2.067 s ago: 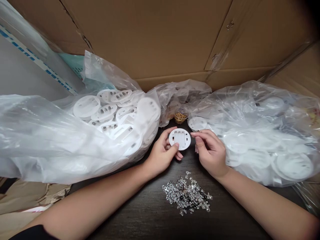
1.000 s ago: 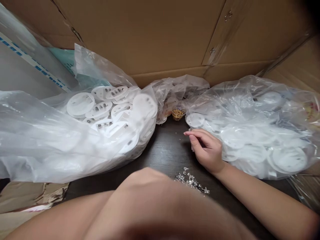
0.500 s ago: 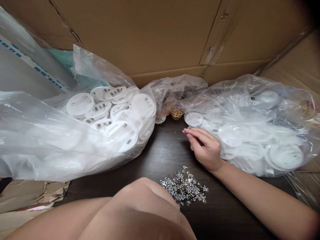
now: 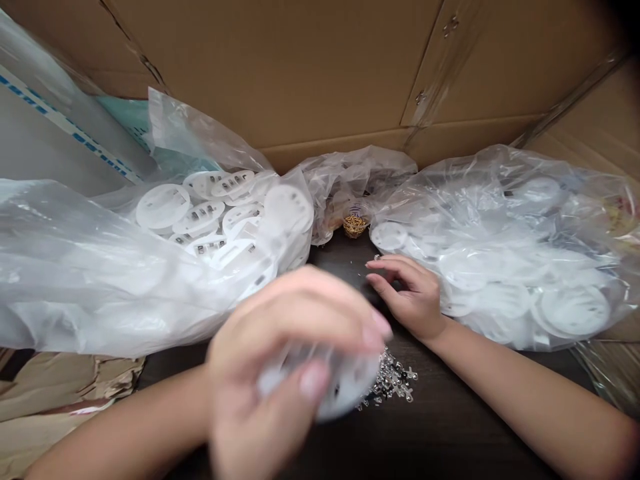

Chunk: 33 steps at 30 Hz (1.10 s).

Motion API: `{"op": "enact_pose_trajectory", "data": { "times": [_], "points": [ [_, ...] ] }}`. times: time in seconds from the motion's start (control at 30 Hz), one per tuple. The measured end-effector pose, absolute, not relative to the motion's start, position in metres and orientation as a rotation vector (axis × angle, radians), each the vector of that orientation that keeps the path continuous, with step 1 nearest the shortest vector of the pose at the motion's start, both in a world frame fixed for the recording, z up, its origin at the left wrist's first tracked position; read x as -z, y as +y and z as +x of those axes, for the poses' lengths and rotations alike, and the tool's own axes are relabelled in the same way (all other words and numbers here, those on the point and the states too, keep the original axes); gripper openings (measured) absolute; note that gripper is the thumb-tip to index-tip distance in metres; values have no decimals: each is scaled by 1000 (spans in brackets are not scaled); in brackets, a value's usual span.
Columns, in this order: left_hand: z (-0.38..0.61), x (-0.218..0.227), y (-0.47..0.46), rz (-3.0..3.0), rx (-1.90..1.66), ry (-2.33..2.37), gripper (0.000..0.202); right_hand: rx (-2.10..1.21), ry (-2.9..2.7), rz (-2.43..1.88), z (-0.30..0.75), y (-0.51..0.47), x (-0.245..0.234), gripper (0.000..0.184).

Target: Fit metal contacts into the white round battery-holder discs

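Observation:
My left hand (image 4: 280, 360) is raised close to the camera and blurred, its fingers wrapped round a white round plastic disc (image 4: 345, 387). My right hand (image 4: 410, 293) rests on the dark table (image 4: 340, 293) beside the right bag, fingers curled and pinched on a tiny metal piece I can barely make out. A heap of small silver metal clips (image 4: 393, 383) lies between the two hands, partly hidden by the disc.
A clear bag of white discs (image 4: 200, 227) lies at the left, another bag of discs (image 4: 510, 267) at the right. A small bag with gold springs (image 4: 355, 225) sits at the back. Cardboard walls (image 4: 320, 73) close the rear and the right.
My left hand left the table with the white disc, rose close to the camera and now holds it low in view. The right hand has stayed in place.

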State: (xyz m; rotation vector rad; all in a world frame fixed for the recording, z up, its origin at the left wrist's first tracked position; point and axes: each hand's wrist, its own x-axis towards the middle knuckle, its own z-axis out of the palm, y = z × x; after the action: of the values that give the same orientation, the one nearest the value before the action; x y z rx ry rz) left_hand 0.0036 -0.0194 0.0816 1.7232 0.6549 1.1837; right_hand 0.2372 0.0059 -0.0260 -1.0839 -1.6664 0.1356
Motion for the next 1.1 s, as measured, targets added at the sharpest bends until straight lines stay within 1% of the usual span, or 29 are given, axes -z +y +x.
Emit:
{"op": "enact_pose_trajectory", "data": {
  "times": [0.03,0.1,0.17,0.23,0.3,0.37,0.53,0.7,1.1],
  "points": [
    [12,-71,-5,1818,-1164,618,20,-151,-1669,-1071,238,5,25,10],
    [28,-42,21,1915,-1230,665,17,-178,-1676,-1033,238,4,24,4],
    [39,-14,39,1991,-1175,812,17,-208,-1690,-1001,239,3,23,5],
    [44,5,48,2069,-1076,778,23,-256,-1721,-976,238,2,23,6],
    [45,15,49,2109,-1029,725,27,-311,-1760,-938,237,2,23,8],
    [45,18,48,2128,-1023,682,26,-358,-1790,-894,235,2,23,9],
    [44,19,51,2146,-1069,615,12,-392,-1847,-826,232,2,24,14],
    [43,21,53,2159,-1059,568,23,-417,-1865,-848,232,2,24,14],
    [43,21,49,2143,-1089,571,11,-359,-1863,-830,234,1,27,12]
  ]
}}
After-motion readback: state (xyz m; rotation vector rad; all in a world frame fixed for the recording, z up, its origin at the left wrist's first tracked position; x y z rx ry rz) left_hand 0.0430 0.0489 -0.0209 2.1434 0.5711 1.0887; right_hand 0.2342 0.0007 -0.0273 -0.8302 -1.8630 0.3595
